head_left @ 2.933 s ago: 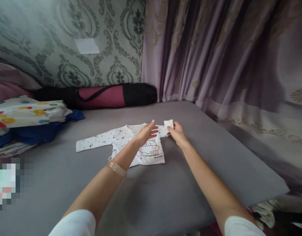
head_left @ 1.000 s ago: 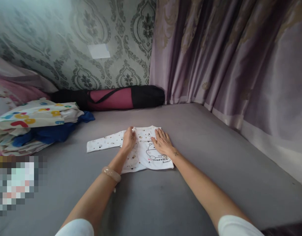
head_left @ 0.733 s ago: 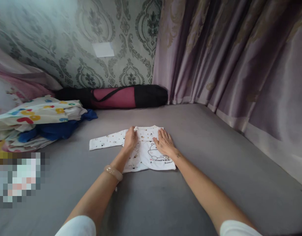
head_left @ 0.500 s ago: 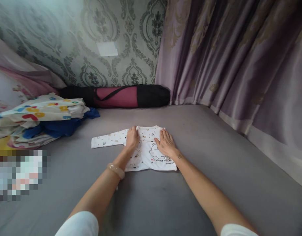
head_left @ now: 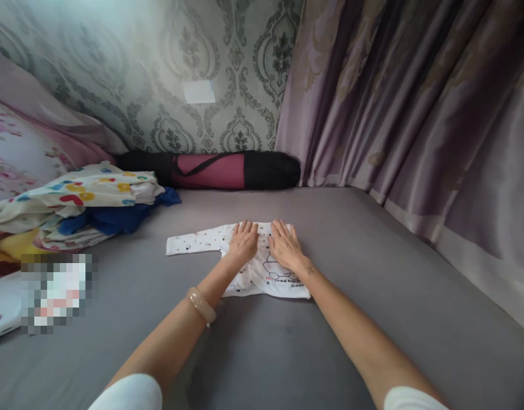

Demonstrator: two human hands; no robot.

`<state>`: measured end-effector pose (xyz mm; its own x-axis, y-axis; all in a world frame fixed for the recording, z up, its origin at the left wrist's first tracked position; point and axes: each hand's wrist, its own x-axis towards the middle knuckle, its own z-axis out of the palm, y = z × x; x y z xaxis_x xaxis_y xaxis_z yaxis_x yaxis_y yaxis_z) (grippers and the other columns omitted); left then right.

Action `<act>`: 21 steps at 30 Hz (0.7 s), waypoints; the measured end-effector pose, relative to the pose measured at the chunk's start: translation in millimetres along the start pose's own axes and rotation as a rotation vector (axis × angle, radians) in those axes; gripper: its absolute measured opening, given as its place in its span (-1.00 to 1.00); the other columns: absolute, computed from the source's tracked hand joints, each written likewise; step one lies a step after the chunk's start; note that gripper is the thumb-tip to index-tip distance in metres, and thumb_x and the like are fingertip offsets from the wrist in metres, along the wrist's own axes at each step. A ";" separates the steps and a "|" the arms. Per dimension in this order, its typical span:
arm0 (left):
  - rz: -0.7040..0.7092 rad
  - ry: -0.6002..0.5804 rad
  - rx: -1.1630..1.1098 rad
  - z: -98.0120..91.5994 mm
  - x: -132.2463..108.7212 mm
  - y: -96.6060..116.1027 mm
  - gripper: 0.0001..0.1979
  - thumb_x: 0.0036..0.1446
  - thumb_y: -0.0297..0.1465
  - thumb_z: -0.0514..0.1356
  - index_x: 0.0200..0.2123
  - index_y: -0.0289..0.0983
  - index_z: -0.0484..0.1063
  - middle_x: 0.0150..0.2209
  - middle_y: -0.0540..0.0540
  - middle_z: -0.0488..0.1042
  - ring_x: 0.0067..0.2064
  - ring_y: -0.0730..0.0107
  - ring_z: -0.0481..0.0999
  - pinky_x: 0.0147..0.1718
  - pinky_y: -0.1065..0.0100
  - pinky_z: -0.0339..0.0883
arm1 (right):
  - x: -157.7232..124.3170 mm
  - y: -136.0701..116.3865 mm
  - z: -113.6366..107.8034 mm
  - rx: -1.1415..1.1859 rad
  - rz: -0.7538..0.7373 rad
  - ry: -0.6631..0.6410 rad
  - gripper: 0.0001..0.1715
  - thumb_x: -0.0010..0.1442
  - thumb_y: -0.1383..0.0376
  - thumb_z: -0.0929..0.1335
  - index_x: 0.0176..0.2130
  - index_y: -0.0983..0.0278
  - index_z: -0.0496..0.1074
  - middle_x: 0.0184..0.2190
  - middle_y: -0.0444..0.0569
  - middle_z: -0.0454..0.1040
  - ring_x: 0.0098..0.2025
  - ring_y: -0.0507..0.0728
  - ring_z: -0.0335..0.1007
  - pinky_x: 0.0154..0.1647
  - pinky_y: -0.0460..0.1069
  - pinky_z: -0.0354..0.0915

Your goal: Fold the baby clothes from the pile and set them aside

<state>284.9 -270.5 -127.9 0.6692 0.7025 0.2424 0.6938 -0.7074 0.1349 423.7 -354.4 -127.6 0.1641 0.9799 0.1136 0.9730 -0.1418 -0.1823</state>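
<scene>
A small white shirt [head_left: 262, 285] with a dotted print, a line drawing and lettering lies flat on the grey bed sheet [head_left: 262, 353]. One long sleeve [head_left: 193, 243] reaches out to the left; the other sleeve does not show. My left hand [head_left: 243, 240] rests flat on the upper middle of the shirt, fingers stretched out. Beside it, my right hand [head_left: 286, 245] lies flat on the upper right part, fingers extended, covering some of the drawing. Neither hand grips the cloth.
A pile of clothes [head_left: 103, 188] and a blue cloth [head_left: 108, 219] lie at the left, with a partly blurred white object [head_left: 8, 307] nearer. A black and maroon roll bag [head_left: 214, 171] lies along the wall [head_left: 159, 68]. Purple curtains [head_left: 372, 102] hang at the right.
My left hand has opened from a closed shape and moved right, now flat on the shirt. The right hand stays flat, slightly shifted. The view has moved a little.
</scene>
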 end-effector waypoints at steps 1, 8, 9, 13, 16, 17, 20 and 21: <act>0.019 -0.019 -0.006 2.9 -3.7 1.6 -0.57 0.27 -0.40 -0.07 0.18 -0.34 0.21 0.23 -0.28 0.25 0.30 0.06 0.11 0.26 0.08 -0.11 | 1.4 -5.0 1.1 0.018 -0.067 -0.005 -0.33 0.35 0.21 0.00 0.34 0.45 0.00 0.37 0.09 -0.09 0.39 0.20 -0.30 0.35 0.18 -0.36; -0.023 -0.097 -0.029 28.7 -17.1 -8.3 -0.47 0.30 -0.32 -0.13 0.28 -0.37 0.12 0.31 -0.29 0.11 0.34 0.06 0.02 0.27 0.03 -0.12 | 6.3 -17.2 21.5 0.068 -0.162 -0.108 -0.32 0.33 0.24 -0.01 0.34 0.45 -0.01 0.36 0.06 -0.07 0.39 0.13 -0.25 0.36 0.11 -0.28; -0.032 -0.093 -0.034 31.0 -17.1 -9.7 -0.47 0.30 -0.30 -0.14 0.28 -0.35 0.11 0.32 -0.27 0.10 0.35 0.07 0.02 0.27 0.03 -0.10 | 6.1 -16.0 23.3 0.066 -0.162 -0.103 -0.32 0.33 0.24 -0.01 0.34 0.44 -0.02 0.36 0.05 -0.08 0.39 0.12 -0.26 0.36 0.10 -0.28; -0.063 -0.069 -0.039 35.6 -17.0 -10.2 -0.47 0.31 -0.26 -0.16 0.29 -0.32 0.11 0.32 -0.26 0.08 0.35 0.08 0.00 0.27 0.02 -0.12 | 4.7 -12.0 25.5 0.051 -0.122 -0.088 -0.31 0.35 0.20 -0.01 0.34 0.49 -0.02 0.37 0.10 -0.11 0.39 0.16 -0.26 0.36 0.10 -0.28; -0.073 -0.078 -0.050 35.9 -17.5 -9.0 -0.45 0.32 -0.24 -0.18 0.29 -0.35 0.09 0.33 -0.27 0.06 0.36 0.08 -0.02 0.28 0.01 -0.15 | 3.8 -12.0 25.5 0.033 -0.077 -0.069 -0.29 0.36 0.17 -0.01 0.33 0.51 -0.01 0.36 0.15 -0.09 0.38 0.21 -0.25 0.35 0.12 -0.30; -0.076 -0.080 -0.056 35.8 -17.7 -8.8 -0.44 0.32 -0.24 -0.18 0.29 -0.37 0.09 0.33 -0.27 0.06 0.36 0.08 -0.03 0.28 0.02 -0.15 | 3.7 -12.1 25.6 0.025 -0.064 -0.065 -0.29 0.36 0.15 -0.02 0.33 0.52 -0.01 0.36 0.16 -0.09 0.38 0.21 -0.25 0.35 0.13 -0.30; -0.088 -0.074 -0.065 35.8 -18.2 -9.0 -0.43 0.32 -0.23 -0.20 0.29 -0.39 0.09 0.33 -0.28 0.05 0.36 0.10 -0.04 0.29 0.04 -0.17 | 4.0 -10.0 25.7 -0.006 0.000 -0.054 -0.26 0.36 0.13 0.00 0.33 0.55 -0.01 0.35 0.20 -0.08 0.38 0.23 -0.24 0.34 0.13 -0.30; -0.092 -0.069 -0.066 36.0 -18.3 -9.1 -0.43 0.32 -0.23 -0.19 0.29 -0.38 0.09 0.33 -0.28 0.05 0.36 0.11 -0.04 0.29 0.04 -0.17 | 4.1 -8.4 25.5 -0.018 0.026 -0.052 -0.26 0.36 0.12 0.00 0.32 0.57 -0.01 0.35 0.21 -0.09 0.38 0.23 -0.24 0.34 0.13 -0.29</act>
<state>275.8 -274.2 -168.1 0.6218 0.7667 0.1596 0.7357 -0.6417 0.2166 412.0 -345.6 -150.5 0.1809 0.9818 0.0585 0.9714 -0.1691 -0.1664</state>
